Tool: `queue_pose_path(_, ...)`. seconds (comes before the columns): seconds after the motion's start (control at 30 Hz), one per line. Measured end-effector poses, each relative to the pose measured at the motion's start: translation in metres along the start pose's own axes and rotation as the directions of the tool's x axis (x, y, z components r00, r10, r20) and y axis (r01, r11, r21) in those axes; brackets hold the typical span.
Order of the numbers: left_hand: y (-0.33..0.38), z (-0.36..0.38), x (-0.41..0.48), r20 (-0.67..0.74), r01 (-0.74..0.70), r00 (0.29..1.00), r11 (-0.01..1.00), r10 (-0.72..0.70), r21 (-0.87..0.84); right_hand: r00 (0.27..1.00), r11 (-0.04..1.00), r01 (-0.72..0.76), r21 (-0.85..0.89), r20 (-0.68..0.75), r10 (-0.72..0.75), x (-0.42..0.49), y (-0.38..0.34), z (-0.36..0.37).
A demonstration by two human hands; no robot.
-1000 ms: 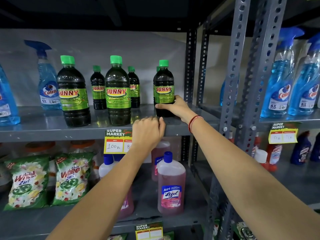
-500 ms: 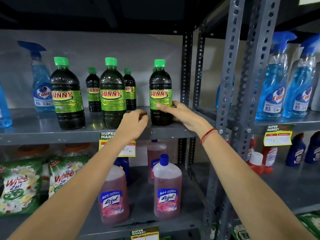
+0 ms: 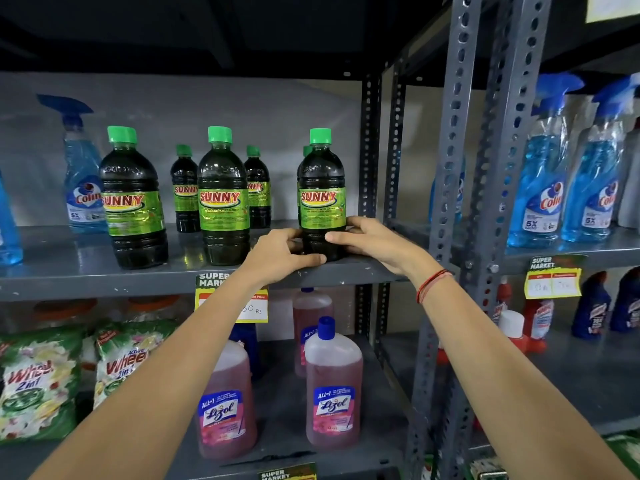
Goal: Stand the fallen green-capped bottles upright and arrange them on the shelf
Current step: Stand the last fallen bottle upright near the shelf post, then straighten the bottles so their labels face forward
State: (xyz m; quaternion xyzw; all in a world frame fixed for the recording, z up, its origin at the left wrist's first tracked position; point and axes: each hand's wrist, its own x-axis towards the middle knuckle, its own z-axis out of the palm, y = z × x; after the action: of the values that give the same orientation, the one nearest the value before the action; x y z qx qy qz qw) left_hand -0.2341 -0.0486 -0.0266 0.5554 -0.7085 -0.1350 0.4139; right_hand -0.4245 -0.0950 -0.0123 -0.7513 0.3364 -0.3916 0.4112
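Several dark green-capped "Sunny" bottles stand upright on the grey shelf (image 3: pixel 86 278). The right front bottle (image 3: pixel 322 202) stands near the shelf's front edge, and both hands grip its base: my left hand (image 3: pixel 282 252) from the left, my right hand (image 3: pixel 372 242) from the right. A middle front bottle (image 3: pixel 223 199) and a left front bottle (image 3: pixel 133 202) stand alone. Two smaller-looking bottles (image 3: pixel 185 192) stand further back, and one more cap shows just behind the held bottle.
Blue Colin spray bottles (image 3: pixel 83 188) stand at the shelf's left and on the neighbouring rack (image 3: pixel 540 188). Perforated steel uprights (image 3: pixel 453 168) rise right of the held bottle. Pink Lizol bottles (image 3: pixel 332 389) and Wheel detergent bags (image 3: pixel 34 382) fill the shelf below. A price tag (image 3: pixel 256 306) hangs on the edge.
My left hand has moved right from the shelf edge onto the base of the right front bottle. My right hand stayed on that bottle. The view has shifted slightly.
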Motion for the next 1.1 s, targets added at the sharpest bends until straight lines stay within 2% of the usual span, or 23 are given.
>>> queue_pose_path(0.43,0.004,0.004,-0.007,-0.073,-0.025,0.997,0.986,0.037,0.163,0.998,1.000,0.014,0.000,-0.064,-0.014,-0.010,-0.007,0.006)
queue_pose_path(0.73,0.008,0.001,-0.012,-0.043,-0.060,0.997,0.977,0.071,0.204,0.991,0.999,0.001,-0.037,-0.136,-0.006,-0.011,-0.006,0.009)
queue_pose_path(0.8,0.009,-0.001,-0.015,-0.018,-0.096,0.995,0.968,0.103,0.231,0.978,1.000,0.013,-0.020,-0.210,-0.017,-0.014,-0.006,0.011)
queue_pose_path(0.87,0.010,-0.004,-0.022,-0.035,-0.133,0.988,0.948,0.149,0.291,0.925,0.997,0.069,-0.044,-0.372,-0.081,-0.020,-0.007,0.019)
queue_pose_path(0.9,0.008,-0.007,-0.027,-0.078,-0.146,0.981,0.943,0.177,0.298,0.870,0.989,0.115,-0.091,-0.471,-0.144,-0.025,-0.008,0.025)
queue_pose_path(0.97,0.003,-0.017,-0.040,-0.237,-0.198,0.939,0.956,0.248,0.216,0.704,0.948,0.204,-0.245,-0.637,-0.316,-0.034,-0.012,0.043)
queue_pose_path(1.03,-0.005,-0.032,-0.054,-0.446,-0.274,0.840,0.951,0.309,0.143,0.538,0.874,0.296,-0.386,-0.689,-0.486,-0.040,-0.022,0.063)
queue_pose_path(1.07,-0.011,-0.041,-0.059,-0.543,-0.302,0.775,0.944,0.324,0.133,0.494,0.836,0.341,-0.430,-0.674,-0.549,-0.040,-0.028,0.073)
queue_pose_path(1.1,-0.018,-0.050,-0.063,-0.619,-0.323,0.712,0.938,0.331,0.130,0.484,0.806,0.379,-0.455,-0.645,-0.592,-0.038,-0.034,0.084)
